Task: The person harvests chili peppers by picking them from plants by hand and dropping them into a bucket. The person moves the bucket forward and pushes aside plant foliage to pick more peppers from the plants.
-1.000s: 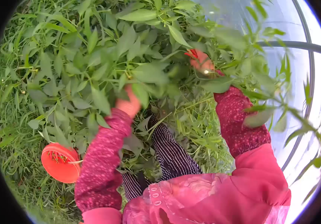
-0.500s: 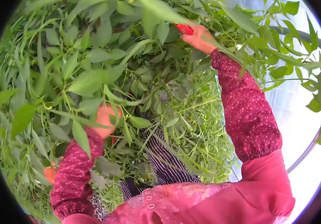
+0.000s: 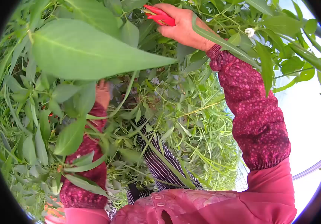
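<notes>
At the top of the view, my right hand is closed around several red chili peppers, whose ends stick out past the fingers to the left. Long green leaves pass in front of its wrist. My left hand reaches up among the pepper plants, lower and to the left. Leaves cover part of it and its fingers are blurred, so I cannot see whether anything is in them. A large green leaf hangs close to the camera, just above the left hand.
Dense pepper foliage surrounds both arms. A white flower shows right of the right hand. A striped trouser leg stands among the plants. Pale plastic sheeting lies along the right side. Something orange-red shows at lower left.
My right hand has moved left and slightly up with the red peppers, which show more fully. My left hand has moved up, deeper among the leaves. A large leaf now fills the upper left.
</notes>
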The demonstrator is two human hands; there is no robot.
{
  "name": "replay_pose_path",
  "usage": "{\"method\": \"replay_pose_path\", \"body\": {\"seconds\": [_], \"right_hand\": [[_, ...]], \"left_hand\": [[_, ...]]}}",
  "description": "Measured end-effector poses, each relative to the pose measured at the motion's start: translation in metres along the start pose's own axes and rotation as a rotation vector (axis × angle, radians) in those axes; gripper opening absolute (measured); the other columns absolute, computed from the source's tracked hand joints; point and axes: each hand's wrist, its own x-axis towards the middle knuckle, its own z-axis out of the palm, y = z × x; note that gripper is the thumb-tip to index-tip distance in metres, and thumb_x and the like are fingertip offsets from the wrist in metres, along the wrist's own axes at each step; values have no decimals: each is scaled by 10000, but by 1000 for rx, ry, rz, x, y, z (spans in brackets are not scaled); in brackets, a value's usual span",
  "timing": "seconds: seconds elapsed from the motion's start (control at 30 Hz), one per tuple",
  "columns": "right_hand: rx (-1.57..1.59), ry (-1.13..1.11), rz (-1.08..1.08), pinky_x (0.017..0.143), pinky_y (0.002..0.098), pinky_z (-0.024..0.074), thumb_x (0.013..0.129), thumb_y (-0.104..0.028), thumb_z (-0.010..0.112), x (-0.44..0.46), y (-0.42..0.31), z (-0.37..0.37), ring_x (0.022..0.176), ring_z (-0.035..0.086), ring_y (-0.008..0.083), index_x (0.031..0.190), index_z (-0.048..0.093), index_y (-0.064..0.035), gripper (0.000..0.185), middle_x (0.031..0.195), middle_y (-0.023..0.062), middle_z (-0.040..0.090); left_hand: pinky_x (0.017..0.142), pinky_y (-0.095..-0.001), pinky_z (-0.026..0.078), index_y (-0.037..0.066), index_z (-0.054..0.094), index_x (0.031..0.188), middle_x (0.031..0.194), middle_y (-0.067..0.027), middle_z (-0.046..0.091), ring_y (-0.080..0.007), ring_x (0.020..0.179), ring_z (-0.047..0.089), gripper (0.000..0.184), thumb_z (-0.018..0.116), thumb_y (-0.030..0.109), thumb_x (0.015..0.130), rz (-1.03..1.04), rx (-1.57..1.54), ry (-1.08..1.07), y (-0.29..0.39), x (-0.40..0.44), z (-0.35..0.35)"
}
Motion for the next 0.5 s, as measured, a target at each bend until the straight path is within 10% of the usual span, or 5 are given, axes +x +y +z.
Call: {"method": "replay_pose_path", "body": {"seconds": [0.1, 0.23, 0.3, 0.43, 0.5], "right_hand": [[-124, 21, -11, 687, 317, 478, 749, -142, 589, 0, 5, 2, 734, 591, 200, 1232, 494, -92, 495, 850, 118, 596], [-52, -12, -26, 694, 302, 464, 775, -115, 578, 3, -4, -3, 750, 573, 171, 1267, 464, -93, 506, 880, 111, 595], [100, -145, 244, 720, 295, 441, 816, -68, 550, 4, -18, -7, 800, 545, 144, 1329, 408, -79, 532, 985, 86, 597], [69, -124, 213, 630, 287, 411, 823, -84, 582, 0, -32, -9, 663, 497, 111, 1266, 471, -67, 457, 819, 56, 571], [14, -114, 242, 677, 269, 419, 813, -90, 585, 1, -15, -1, 726, 514, 121, 1296, 433, -81, 506, 869, 65, 576]], "left_hand": [[1043, -441, 305, -49, 457, 1245, 1367, -178, 375, -284, 1296, 345, 463, 458, 62, 795, 261, -800, -117, -124, -25, -66], [885, -401, 462, -69, 351, 1316, 1274, -188, 457, -283, 1237, 424, 551, 478, 89, 804, 19, -786, -330, -91, -19, -39], [650, -497, 507, 5, 376, 1235, 881, -308, 580, -375, 740, 630, 411, 423, 198, 875, -847, -457, -244, 88, 6, 92], [651, -499, 508, -34, 445, 1160, 831, -300, 583, -353, 659, 617, 389, 455, 232, 877, 17, -1122, -421, -96, -24, -59], [900, -404, 465, -22, 440, 1255, 1258, -145, 498, -281, 1230, 435, 461, 489, 118, 819, 207, -628, 141, -73, -39, -31]]}}
